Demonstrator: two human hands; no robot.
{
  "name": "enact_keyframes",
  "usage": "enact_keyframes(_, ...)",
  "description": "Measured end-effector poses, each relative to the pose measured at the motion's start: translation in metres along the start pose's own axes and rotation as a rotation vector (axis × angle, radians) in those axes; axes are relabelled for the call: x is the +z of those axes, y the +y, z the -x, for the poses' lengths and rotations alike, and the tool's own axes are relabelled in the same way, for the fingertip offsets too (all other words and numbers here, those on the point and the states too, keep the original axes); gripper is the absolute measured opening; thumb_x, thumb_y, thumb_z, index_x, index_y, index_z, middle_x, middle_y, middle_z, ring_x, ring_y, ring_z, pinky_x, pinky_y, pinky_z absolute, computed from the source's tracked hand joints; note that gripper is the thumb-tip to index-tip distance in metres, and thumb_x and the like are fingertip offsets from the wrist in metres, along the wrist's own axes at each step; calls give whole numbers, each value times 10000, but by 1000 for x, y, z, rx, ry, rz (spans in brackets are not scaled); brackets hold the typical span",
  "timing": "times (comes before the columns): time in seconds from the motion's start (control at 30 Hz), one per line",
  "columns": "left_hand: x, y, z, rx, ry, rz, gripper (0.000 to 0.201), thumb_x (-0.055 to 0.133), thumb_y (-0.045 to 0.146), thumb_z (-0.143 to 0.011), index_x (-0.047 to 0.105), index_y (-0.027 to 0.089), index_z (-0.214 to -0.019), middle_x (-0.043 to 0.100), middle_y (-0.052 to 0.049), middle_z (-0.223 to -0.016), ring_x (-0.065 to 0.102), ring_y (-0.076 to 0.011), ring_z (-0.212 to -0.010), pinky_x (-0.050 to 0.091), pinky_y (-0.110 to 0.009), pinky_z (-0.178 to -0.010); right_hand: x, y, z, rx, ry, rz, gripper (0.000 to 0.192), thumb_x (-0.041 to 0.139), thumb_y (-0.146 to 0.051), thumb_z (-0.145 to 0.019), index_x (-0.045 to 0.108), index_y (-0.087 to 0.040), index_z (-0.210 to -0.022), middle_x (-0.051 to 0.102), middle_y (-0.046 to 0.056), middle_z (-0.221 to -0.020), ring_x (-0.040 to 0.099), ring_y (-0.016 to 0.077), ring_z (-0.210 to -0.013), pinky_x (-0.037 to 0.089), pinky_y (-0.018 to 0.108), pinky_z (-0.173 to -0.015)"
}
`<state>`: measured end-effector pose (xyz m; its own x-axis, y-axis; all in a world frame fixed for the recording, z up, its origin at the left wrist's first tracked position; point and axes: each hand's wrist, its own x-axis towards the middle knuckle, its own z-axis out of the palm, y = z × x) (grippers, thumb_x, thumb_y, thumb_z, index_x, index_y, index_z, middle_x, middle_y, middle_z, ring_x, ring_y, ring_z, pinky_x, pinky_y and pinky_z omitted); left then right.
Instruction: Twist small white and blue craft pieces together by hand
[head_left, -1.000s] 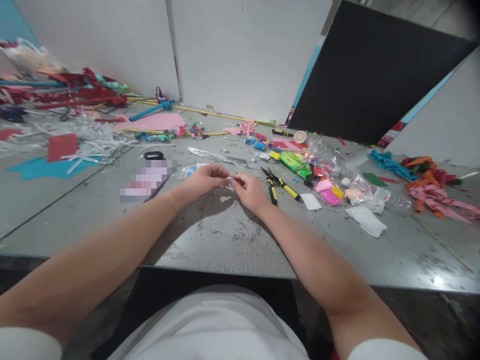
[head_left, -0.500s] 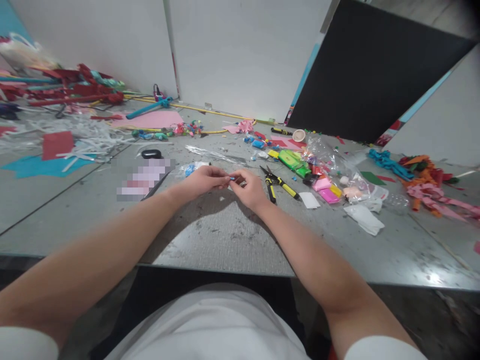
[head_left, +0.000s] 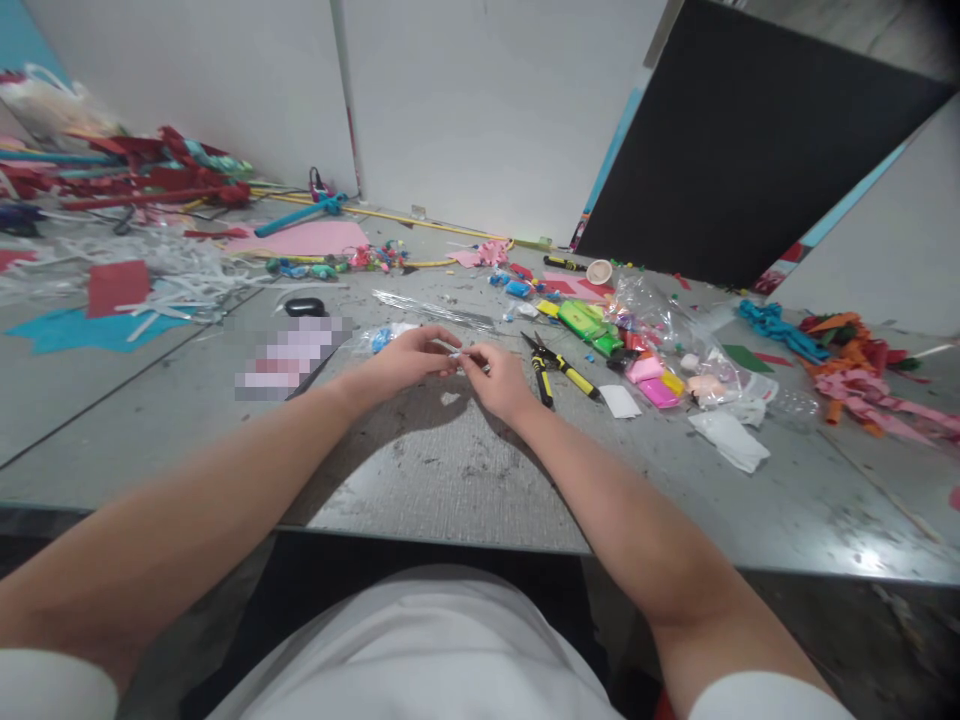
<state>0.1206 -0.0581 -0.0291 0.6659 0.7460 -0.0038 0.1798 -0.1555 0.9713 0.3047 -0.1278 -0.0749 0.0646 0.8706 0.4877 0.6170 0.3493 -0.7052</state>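
Note:
My left hand (head_left: 409,358) and my right hand (head_left: 496,378) meet above the middle of the grey table, fingertips almost touching. Between them is a tiny pale bluish piece (head_left: 455,357), too small to identify surely. My right thumb and fingers pinch one side of it. The left thumb and fingertips close on the other side, with the upper left fingers stretched a little apart. Just behind my left hand lies a clear wrapper with blue clay (head_left: 381,340). Yellow-and-black pliers (head_left: 559,368) rest with handles spread, right of my right hand.
Thin metal wires (head_left: 431,308) lie beyond my hands. A blurred-out phone-like object (head_left: 292,355) and a black case (head_left: 304,307) are on the left. Packs of coloured clay (head_left: 589,322), plastic bags and white paper (head_left: 729,440) spread rightward. Paper strips (head_left: 172,265) heap up at far left.
The fingers have shifted slightly around the tiny piece, which looks paler now than its earlier blue. My upper left fingers have lifted and parted a little. Nothing else on the table has moved.

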Motion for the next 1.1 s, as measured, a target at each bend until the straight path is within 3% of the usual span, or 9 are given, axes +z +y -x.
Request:
enact_keyframes(0.13, 2, 3, 2, -12, -12, -23, 193, 718, 336, -1041, 721, 144, -1032, 736, -26, -949, 692, -143, -803, 617, -308, -754, 2, 3, 0, -6, 13, 14, 251, 677, -408, -1069, 717, -162, -1040, 741, 38, -993, 712, 189, -925, 593, 381, -888)
enact_keyframes(0.27, 2, 7, 6, -12, -17, -116, 233, 722, 356, -1042, 712, 137, -962, 700, 0, -855, 650, -123, -719, 586, -277, -687, 2, 3, 0, -14, 31, 16, 197, 699, -359, -1046, 710, -162, -1043, 733, 37, -994, 706, 190, -929, 594, 377, -881)
enact_keyframes(0.47, -2, 8, 5, -18, 1, -251, 280, 694, 388, -1062, 689, 142, -928, 652, 21, -792, 603, -109, -659, 557, -260, -646, 3, 0, 1, -24, 29, -19, 205, 721, -354, -1006, 745, -173, -1098, 779, 75, -1009, 712, 188, -875, 592, 344, -849)
enact_keyframes(0.63, -2, 4, 1, -23, -6, -286, 293, 695, 407, -1059, 681, 142, -935, 659, 13, -822, 615, -119, -689, 568, -276, -673, 1, 0, 1, -28, -1, -50, 189, 712, -355, -1013, 783, -217, -1119, 813, 85, -1080, 740, 217, -958, 598, 348, -863)
enact_keyframes(0.77, 0, 0, 0, -28, 12, -256, 335, 654, 467, -1076, 693, 144, -995, 687, -11, -884, 652, -137, -747, 592, -301, -711, 1, 2, 1, -4, -13, -73, 129, 723, -298, -1005, 772, -193, -1064, 812, 66, -997, 751, 205, -914, 603, 350, -842)
enact_keyframes(0.97, 0, 1, 0, -11, 22, -239, 302, 670, 443, -1070, 712, 144, -1065, 727, -40, -985, 697, -160, -842, 626, -338, -783, 1, 5, -1, 63, -17, -125, 174, 664, -334, -1049, 735, -180, -1012, 756, 14, -784, 692, 155, -659, 586, 306, -689)
enact_keyframes(1.1, -2, 1, 0, -6, -2, -259, 267, 697, 408, -1057, 723, 142, -1051, 724, -28, -944, 692, -154, -816, 619, -326, -765, 0, 2, 0, 77, -23, -136, 125, 669, -311, -1027, 732, -212, -986, 765, 15, -772, 727, 177, -668, 586, 314, -705)
